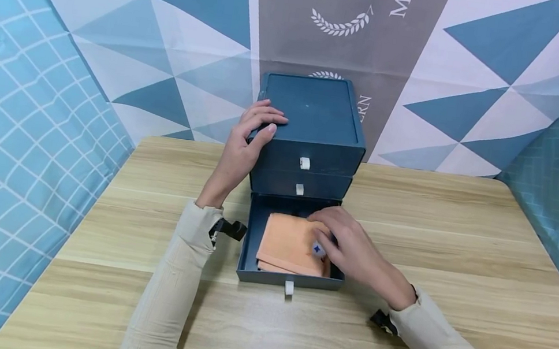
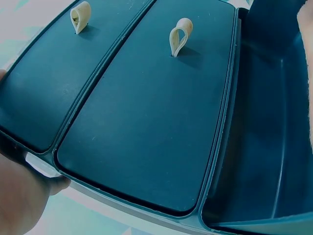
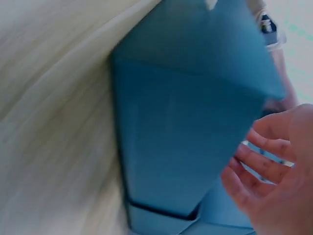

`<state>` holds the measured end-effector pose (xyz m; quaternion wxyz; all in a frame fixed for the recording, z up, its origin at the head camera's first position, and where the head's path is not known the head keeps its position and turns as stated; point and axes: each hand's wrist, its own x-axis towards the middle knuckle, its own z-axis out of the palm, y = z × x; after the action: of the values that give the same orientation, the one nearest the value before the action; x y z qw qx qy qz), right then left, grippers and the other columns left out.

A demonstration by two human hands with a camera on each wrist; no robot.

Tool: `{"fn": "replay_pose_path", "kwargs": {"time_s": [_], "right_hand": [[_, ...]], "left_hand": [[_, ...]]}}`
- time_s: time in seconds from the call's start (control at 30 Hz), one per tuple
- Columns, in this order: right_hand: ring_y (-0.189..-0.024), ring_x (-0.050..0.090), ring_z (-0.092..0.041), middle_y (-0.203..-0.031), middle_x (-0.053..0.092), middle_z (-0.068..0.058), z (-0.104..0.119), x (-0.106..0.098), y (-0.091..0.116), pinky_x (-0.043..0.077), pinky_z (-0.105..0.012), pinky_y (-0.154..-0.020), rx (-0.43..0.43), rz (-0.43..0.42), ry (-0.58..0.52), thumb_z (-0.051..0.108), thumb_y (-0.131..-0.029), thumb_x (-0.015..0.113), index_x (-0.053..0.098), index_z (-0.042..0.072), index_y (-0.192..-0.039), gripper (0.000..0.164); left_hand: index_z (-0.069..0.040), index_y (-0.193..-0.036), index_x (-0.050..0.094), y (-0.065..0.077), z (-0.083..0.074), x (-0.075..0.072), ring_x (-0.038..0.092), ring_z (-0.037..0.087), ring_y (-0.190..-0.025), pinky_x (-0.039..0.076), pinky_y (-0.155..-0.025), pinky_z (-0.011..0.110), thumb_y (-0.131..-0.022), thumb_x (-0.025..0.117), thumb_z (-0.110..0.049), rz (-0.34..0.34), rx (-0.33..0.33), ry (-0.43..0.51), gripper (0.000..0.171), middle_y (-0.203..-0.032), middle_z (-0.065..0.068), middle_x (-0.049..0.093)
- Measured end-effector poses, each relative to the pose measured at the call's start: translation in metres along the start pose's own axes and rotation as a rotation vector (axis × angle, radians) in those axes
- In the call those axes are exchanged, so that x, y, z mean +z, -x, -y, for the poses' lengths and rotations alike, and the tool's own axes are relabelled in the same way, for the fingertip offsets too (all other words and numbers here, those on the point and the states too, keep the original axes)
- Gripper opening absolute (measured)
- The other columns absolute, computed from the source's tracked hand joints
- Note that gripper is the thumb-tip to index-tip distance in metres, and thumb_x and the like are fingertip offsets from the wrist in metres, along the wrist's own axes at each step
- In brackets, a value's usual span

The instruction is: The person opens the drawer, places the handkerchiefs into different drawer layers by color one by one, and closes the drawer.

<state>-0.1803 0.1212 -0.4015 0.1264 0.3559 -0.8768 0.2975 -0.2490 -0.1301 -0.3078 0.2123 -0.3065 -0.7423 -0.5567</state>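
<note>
A dark blue three-drawer box (image 1: 313,109) stands on the table with its bottom drawer (image 1: 267,278) pulled out. My left hand (image 1: 247,141) rests on the box's top left edge, fingers lying over the top. Inside the drawer lies a folded orange cloth (image 1: 284,239). Over the cloth's right side reaches my right hand (image 1: 349,244), its fingers loosely bent. Just below its thumb shows a small whitish piece with a blue star mark (image 1: 318,250). In the right wrist view, the right hand's fingers (image 3: 259,164) are spread beside the drawer wall, with nothing seen between them.
The upper and middle drawers are closed, each with a small white pull loop (image 1: 304,163). Wood-grain table (image 1: 434,234) surrounds the box. A patterned backdrop (image 1: 203,31) stands behind, with blue cloth hanging (image 1: 31,109) at the left.
</note>
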Motion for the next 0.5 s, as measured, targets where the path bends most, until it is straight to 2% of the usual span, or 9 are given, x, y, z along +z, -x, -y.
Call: {"fn": "replay_pose_path", "kwargs": {"time_s": [0.1, 0.17, 0.27, 0.37, 0.5], "right_hand": [[-0.085, 0.060, -0.014, -0.092, 0.066, 0.002, 0.010, -0.006, 0.003, 0.054, -0.032, -0.072, 0.046, -0.052, 0.025, 0.023, -0.101, 0.060, 0.072, 0.012, -0.098, 0.017], [-0.068, 0.053, -0.009, -0.076, 0.059, 0.008, 0.016, -0.010, 0.006, 0.047, -0.027, -0.059, 0.094, -0.086, 0.019, 0.026, -0.102, 0.058, 0.068, 0.016, -0.088, 0.021], [-0.053, 0.043, -0.005, -0.062, 0.048, 0.012, 0.024, -0.013, 0.013, 0.037, -0.024, -0.046, 0.157, -0.081, -0.061, 0.028, -0.103, 0.056, 0.062, 0.021, -0.077, 0.028], [-0.046, 0.042, -0.004, -0.057, 0.048, 0.014, 0.031, -0.014, 0.023, 0.035, -0.023, -0.041, 0.190, -0.010, -0.190, 0.030, -0.104, 0.054, 0.060, 0.022, -0.073, 0.033], [-0.045, 0.046, -0.004, -0.058, 0.055, 0.009, 0.036, -0.014, 0.038, 0.040, -0.024, -0.041, 0.202, 0.180, -0.389, 0.030, -0.107, 0.049, 0.063, 0.020, -0.073, 0.038]], "left_hand": [[0.010, -0.120, 0.065, 0.000, 0.000, 0.001, 0.026, 0.033, -0.145, 0.016, -0.120, 0.029, -0.103, 0.047, -0.004, 0.000, 0.000, -0.001, 0.029, -0.133, 0.024, 0.055], [0.010, -0.120, 0.065, 0.000, 0.000, 0.001, 0.026, 0.033, -0.145, 0.016, -0.120, 0.029, -0.103, 0.047, -0.005, 0.000, 0.000, 0.000, 0.029, -0.133, 0.024, 0.055], [0.010, -0.120, 0.065, 0.000, 0.001, 0.001, 0.026, 0.033, -0.145, 0.016, -0.120, 0.029, -0.103, 0.047, -0.005, -0.002, 0.001, 0.001, 0.029, -0.133, 0.024, 0.055], [0.010, -0.120, 0.065, 0.000, 0.001, 0.001, 0.026, 0.034, -0.145, 0.016, -0.120, 0.029, -0.103, 0.047, -0.005, -0.002, 0.007, 0.000, 0.029, -0.133, 0.025, 0.055], [0.010, -0.120, 0.065, 0.000, 0.002, 0.000, 0.026, 0.034, -0.145, 0.016, -0.120, 0.029, -0.103, 0.047, -0.005, 0.000, 0.008, -0.001, 0.029, -0.133, 0.025, 0.055]]}}
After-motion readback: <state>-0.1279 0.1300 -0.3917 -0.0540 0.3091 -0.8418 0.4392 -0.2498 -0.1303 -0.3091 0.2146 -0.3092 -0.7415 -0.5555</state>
